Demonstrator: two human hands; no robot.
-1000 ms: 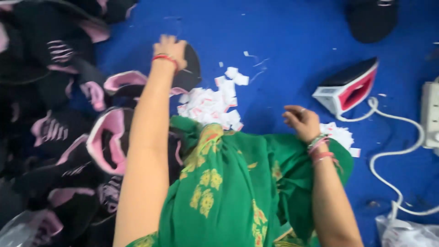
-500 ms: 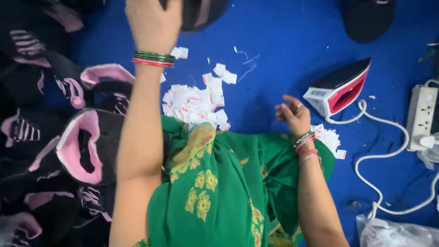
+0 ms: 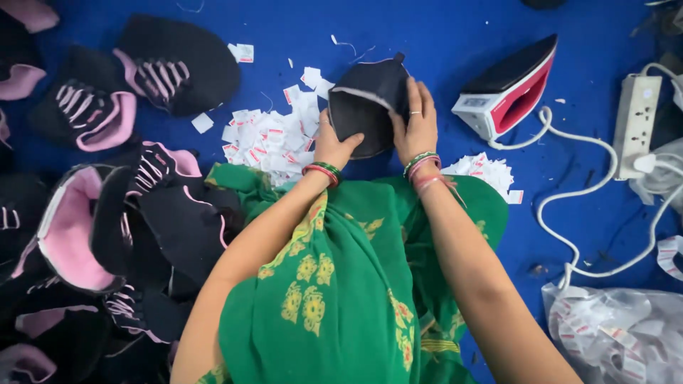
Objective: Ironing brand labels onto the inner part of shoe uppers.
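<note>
A dark curved shoe upper piece (image 3: 366, 96) with a pale edge lies on the blue surface in front of me. My left hand (image 3: 333, 146) grips its left lower edge, and my right hand (image 3: 416, 124) is spread over its right side, a ring on one finger. Bangles circle both wrists. Beside my left hand lies a heap of small white and red paper labels (image 3: 267, 139). A smaller heap of labels (image 3: 487, 171) lies just right of my right wrist. Green patterned cloth (image 3: 341, 284) covers my lap.
A red and white clothes iron (image 3: 509, 92) rests at right, its white cord (image 3: 576, 206) looping to a power strip (image 3: 637, 124). Black and pink shoe uppers (image 3: 107, 213) are piled at left. A clear bag of labels (image 3: 615, 334) lies at lower right.
My left hand reached far forward, picked up the dark upper piece and brought it back in front of me. My right hand moved up from the labels onto the piece.
</note>
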